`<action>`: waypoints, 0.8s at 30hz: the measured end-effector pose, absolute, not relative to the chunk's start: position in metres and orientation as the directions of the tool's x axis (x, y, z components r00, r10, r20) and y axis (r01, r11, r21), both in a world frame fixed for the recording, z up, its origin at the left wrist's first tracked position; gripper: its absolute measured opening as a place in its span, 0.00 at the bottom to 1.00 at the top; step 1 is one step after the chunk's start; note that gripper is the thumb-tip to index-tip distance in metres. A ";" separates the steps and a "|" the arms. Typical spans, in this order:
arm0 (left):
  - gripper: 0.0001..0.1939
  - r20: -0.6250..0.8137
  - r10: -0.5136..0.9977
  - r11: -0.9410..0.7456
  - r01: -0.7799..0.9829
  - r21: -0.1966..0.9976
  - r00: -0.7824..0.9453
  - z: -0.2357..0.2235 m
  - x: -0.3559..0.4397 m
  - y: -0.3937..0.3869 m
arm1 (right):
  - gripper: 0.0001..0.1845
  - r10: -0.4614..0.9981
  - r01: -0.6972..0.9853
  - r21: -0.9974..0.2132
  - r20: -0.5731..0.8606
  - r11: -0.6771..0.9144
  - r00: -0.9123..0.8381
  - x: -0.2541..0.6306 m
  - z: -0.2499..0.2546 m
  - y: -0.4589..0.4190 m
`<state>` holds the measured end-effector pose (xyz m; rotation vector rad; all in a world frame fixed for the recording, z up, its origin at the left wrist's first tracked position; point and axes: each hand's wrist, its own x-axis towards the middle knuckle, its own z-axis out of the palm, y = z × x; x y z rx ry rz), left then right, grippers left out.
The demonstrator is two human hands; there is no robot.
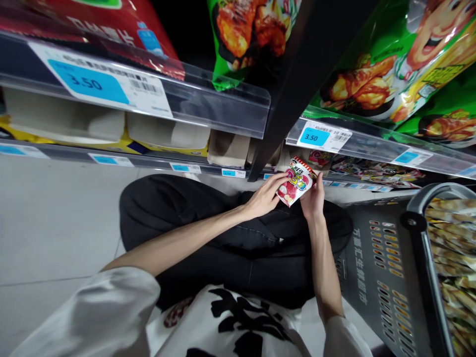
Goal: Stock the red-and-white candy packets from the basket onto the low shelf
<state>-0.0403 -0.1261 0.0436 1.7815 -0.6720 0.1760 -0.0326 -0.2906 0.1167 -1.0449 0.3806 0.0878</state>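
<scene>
A small white and red candy packet (295, 183) with fruit pictures and bright lettering is held tilted in front of the lowest shelf, above my lap. My left hand (265, 197) grips its left edge with bent fingers. On the other side, my right hand (313, 197) holds the packet's right edge, thumb up along it; some of its fingers are hidden behind the packet. Just beyond the packet stands an open carton (289, 159) on the bottom shelf, with a similar red packet (320, 157) showing beside it.
A grey shopping basket (366, 267) full of snack packs (451, 253) stands at my right. Ahead, shelf edges carry price tags (323, 136); large green chip bags (372, 84) and a red bag (111, 29) lie above. A dark post (297, 74) divides the shelves.
</scene>
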 end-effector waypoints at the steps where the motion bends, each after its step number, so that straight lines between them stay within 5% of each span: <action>1: 0.30 0.438 -0.354 -0.132 -0.508 0.851 0.826 0.045 -0.041 -0.126 | 0.29 -0.092 -0.247 -0.827 -0.336 0.505 0.937 -0.033 0.117 -0.291; 8: 0.32 0.065 -0.361 0.121 -0.023 0.992 0.930 0.044 -0.043 -0.130 | 0.20 -0.280 -0.183 -0.919 -0.289 0.349 0.915 -0.031 0.099 -0.297; 14: 0.36 -0.222 -0.628 0.375 0.540 0.753 0.746 0.047 -0.044 -0.136 | 0.24 -0.494 -0.058 -0.941 -0.227 0.333 0.839 -0.030 0.091 -0.302; 24: 0.32 -0.262 -0.724 0.319 0.646 0.694 0.638 0.048 -0.042 -0.134 | 0.13 -0.584 0.034 -0.950 -0.161 0.309 0.795 -0.030 0.098 -0.298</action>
